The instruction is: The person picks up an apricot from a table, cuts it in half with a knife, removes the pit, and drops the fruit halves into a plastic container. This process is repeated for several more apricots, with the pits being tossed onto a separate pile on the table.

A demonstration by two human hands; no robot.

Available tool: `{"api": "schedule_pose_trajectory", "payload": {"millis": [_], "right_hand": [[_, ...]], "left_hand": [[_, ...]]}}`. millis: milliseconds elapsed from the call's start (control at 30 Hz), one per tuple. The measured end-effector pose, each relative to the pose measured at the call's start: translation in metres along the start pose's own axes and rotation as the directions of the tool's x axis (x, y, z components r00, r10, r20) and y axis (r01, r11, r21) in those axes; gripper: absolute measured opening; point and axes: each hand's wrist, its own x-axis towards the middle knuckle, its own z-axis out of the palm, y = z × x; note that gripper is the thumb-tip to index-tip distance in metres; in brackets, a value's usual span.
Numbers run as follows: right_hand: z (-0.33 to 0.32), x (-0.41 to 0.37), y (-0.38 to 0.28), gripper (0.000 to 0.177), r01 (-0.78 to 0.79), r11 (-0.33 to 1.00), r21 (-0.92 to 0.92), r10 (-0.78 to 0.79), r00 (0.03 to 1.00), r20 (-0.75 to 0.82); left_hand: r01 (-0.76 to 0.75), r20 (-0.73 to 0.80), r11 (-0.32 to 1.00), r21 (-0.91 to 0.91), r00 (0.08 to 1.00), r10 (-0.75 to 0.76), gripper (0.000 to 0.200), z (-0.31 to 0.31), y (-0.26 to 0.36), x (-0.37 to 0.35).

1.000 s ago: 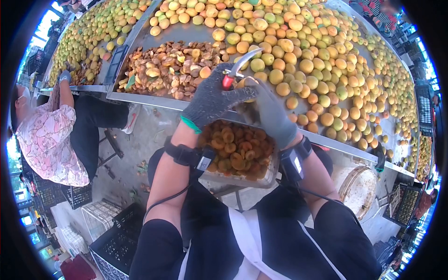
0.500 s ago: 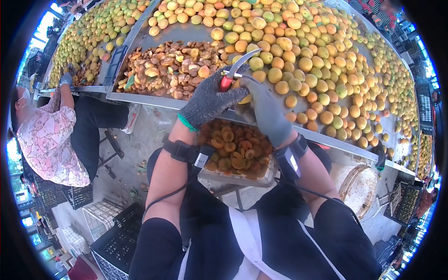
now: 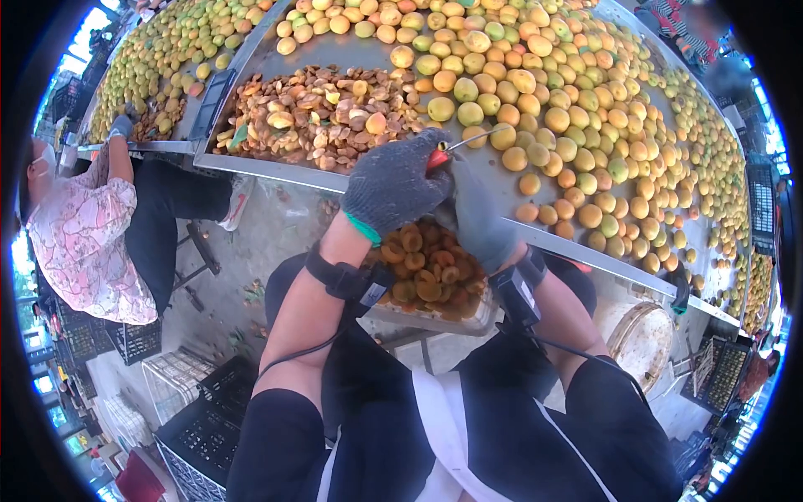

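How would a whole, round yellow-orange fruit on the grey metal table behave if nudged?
A round yellow-orange fruit would probably roll, given its shape. Neighbours crowding the grey metal table might soon stop it. Likely fairly firm: packed ones keep rounded outlines.

The knife (image 3: 439, 156) has a red handle and a slim, pale metal blade, seen nearly edge-on; the gloved left hand (image 3: 397, 186) covers part of the handle, and the blade slants out to the right and away from the body. Below the knife, the halved fruit (image 3: 428, 272) is heaped loosely in a pale crate (image 3: 447, 325), orange to brownish, many pieces showing their hollow side, others overlapping at odd angles
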Motion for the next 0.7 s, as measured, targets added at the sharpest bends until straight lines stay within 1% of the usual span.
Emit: {"api": "schedule_pose_trajectory", "payload": {"millis": [33,67,100,133,167,200,233,300,333,367,433,467,500,533,567,633,667,700], "right_hand": [[0.003,-0.001,-0.005,0.027,0.000,1.000,-0.003,0.000,1.000,0.011],[0.007,0.002,-0.022,0.026,-0.158,0.916,0.368,0.182,0.983,-0.032],[0.011,0.003,-0.032,0.027,-0.265,0.678,0.686,0.368,0.930,-0.005],[0.010,0.003,-0.030,0.027,-0.273,0.683,0.678,0.365,0.931,0.007],[0.008,0.004,-0.025,0.026,-0.251,0.788,0.563,0.316,0.949,-0.019],[0.006,0.004,-0.019,0.025,-0.224,0.872,0.435,0.264,0.964,-0.034],[0.004,0.006,-0.013,0.025,-0.228,0.873,0.431,0.262,0.965,-0.020],[-0.002,0.013,0.005,0.024,-0.324,0.772,0.546,0.333,0.939,0.088],[-0.010,0.019,0.028,0.022,-0.320,0.785,0.531,0.297,0.946,0.131],[-0.008,0.020,0.023,0.022,-0.320,0.787,0.527,0.296,0.946,0.133],[-0.006,0.021,0.010,0.020,-0.237,0.862,0.449,0.228,0.971,0.075],[-0.003,0.023,0.000,0.020,-0.232,0.863,0.449,0.225,0.972,0.070],[0.001,0.026,-0.011,0.020,-0.286,0.709,0.645,0.325,0.944,0.061],[0.006,0.028,-0.017,0.020,-0.304,0.510,0.805,0.418,0.905,0.076],[0.009,0.028,-0.017,0.020,-0.302,0.510,0.805,0.418,0.906,0.075],[0.012,0.025,-0.016,0.026,-0.120,0.802,0.585,0.230,0.966,-0.117],[0.010,0.025,-0.017,0.026,-0.118,0.803,0.584,0.226,0.967,-0.115],[0.005,0.024,-0.019,0.029,-0.158,0.803,0.574,0.253,0.963,-0.089]], "left_hand": [[0.010,-0.005,1.000,0.016,1.000,-0.010,0.046,0.002,-0.001,0.001],[0.023,-0.015,0.999,0.033,1.000,-0.023,0.044,0.003,-0.003,0.001],[0.032,-0.025,0.999,0.030,0.999,-0.032,0.044,0.005,-0.004,0.000],[0.006,-0.074,1.000,0.012,0.997,-0.005,0.042,0.007,-0.005,-0.001],[-0.022,-0.126,1.000,0.000,0.992,0.022,0.041,0.007,-0.006,-0.001],[-0.035,-0.123,0.999,-0.011,0.992,0.033,0.040,0.007,-0.009,-0.001],[-0.024,-0.134,1.000,-0.010,0.991,0.022,0.040,0.008,-0.011,-0.002],[-0.072,-0.152,0.997,0.024,0.986,0.075,0.041,0.013,-0.013,-0.003],[-0.115,-0.205,0.993,0.007,0.972,0.114,0.043,0.017,-0.014,-0.003],[-0.114,-0.210,0.993,0.007,0.971,0.113,0.043,0.018,-0.012,-0.004],[-0.122,-0.246,0.992,0.028,0.961,0.125,0.047,0.021,-0.008,-0.006],[-0.127,-0.245,0.991,0.029,0.961,0.130,0.047,0.023,-0.009,-0.005],[-0.103,-0.251,0.994,0.047,0.961,0.112,0.049,0.027,-0.010,-0.006],[-0.080,-0.256,0.995,0.066,0.962,0.094,0.051,0.029,-0.011,-0.006],[-0.082,-0.255,0.994,0.067,0.962,0.096,0.051,0.028,-0.011,-0.006],[-0.158,-0.305,0.987,-0.018,0.941,0.145,0.051,0.026,-0.009,-0.006],[-0.158,-0.310,0.987,-0.016,0.939,0.146,0.051,0.025,-0.010,-0.006],[-0.186,-0.384,0.980,-0.074,0.912,0.144,0.039,0.026,-0.010,-0.004]]}}
